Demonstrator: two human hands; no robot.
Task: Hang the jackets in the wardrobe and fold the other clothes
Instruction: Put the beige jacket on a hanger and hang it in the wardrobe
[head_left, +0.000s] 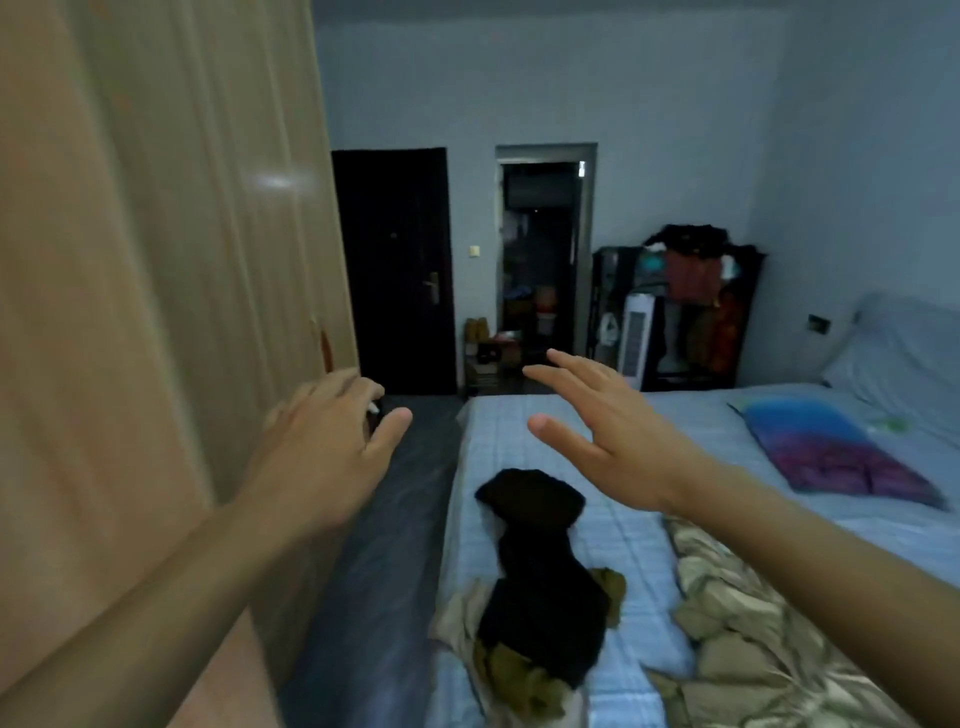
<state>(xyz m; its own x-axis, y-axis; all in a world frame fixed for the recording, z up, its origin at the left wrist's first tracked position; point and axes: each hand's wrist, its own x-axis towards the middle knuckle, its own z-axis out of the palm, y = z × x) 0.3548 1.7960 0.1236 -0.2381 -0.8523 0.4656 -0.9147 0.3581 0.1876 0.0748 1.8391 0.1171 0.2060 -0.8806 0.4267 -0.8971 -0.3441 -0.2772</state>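
head view, dim bedroom. black garment (540, 571) lies in a long rumpled heap on the bed (613, 525), near its left edge, on top of olive and beige clothes (514, 670) bunched at the near end. looks soft, limp, light, it will sag and trail, so best taken at collar or shoulders if it is a jacket, though i can't tell which end is which from here. wardrobe (156, 260) stands closed on the left, across a narrow strip of floor from the bed.

left hand (324, 447) is raised near the wardrobe door edge, fingers loosely curled, thumb out, holding nothing that i can make out; whether it touches the door, can't tell. right hand (608, 436) hovers above the bed, beyond the black garment, palm down, fingers straight and spread, grip apart, empty. both forearms stretch forward. a crumpled gold quilt (753, 623) lies to the right of the clothes.
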